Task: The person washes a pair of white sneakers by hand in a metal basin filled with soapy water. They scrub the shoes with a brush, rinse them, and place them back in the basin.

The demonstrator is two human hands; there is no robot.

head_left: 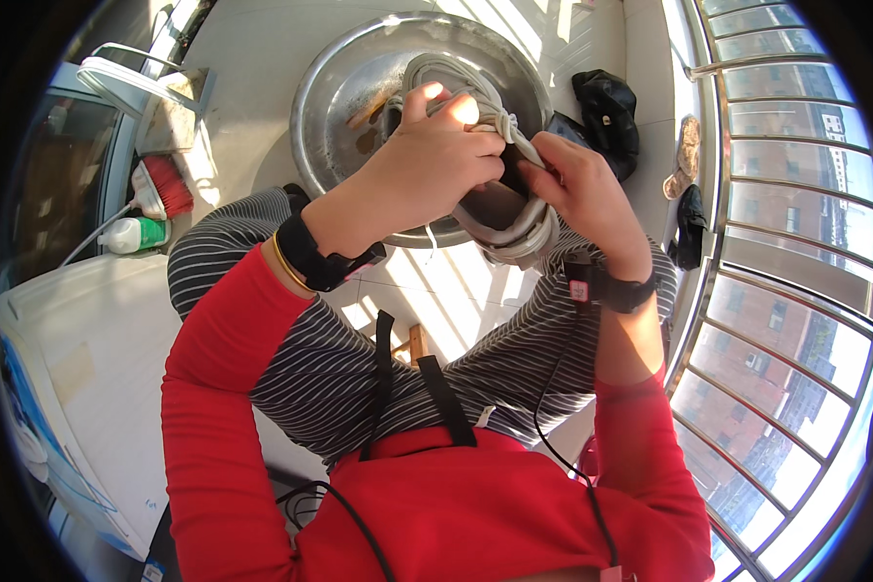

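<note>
Shoe (522, 235) looks lt. grey w/ pale laces (505, 123), gripped by L hand (441, 150) & R hand (582, 186).

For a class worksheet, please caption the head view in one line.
Left hand and right hand hold what looks like a pale shoe partly over a round metal basin.

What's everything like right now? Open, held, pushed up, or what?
Left hand: curled onto the pale looped bundle
Right hand: gripping it too
Pale looped bundle: held up
Basin: open side up
Red sleeves: short of the wrists
Red broom: not held
</note>
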